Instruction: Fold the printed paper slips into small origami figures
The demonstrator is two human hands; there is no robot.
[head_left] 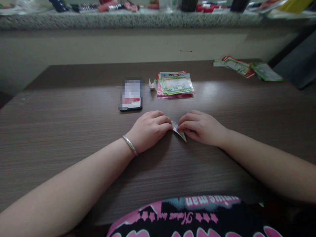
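Between my hands, on the wooden table [86, 138], is a small piece of folded paper [182, 134] with a pointed corner toward me. My left hand [154, 126], with a silver bangle at the wrist, pinches its left edge. Fingers of my right hand [197, 126] are closed on its right side, partly hiding the paper. Just beyond stands a small folded paper figure [152, 84], shaped like a crane. Beside that figure lies a stack of colourful printed paper sheets [176, 85].
A phone [132, 95] with a blurred-out screen lies left of the paper figure. More printed packets [239, 65] are at the table's far right corner. Behind the table, a granite ledge [148, 20] carries assorted items, with a dark panel [296, 59] at the right.
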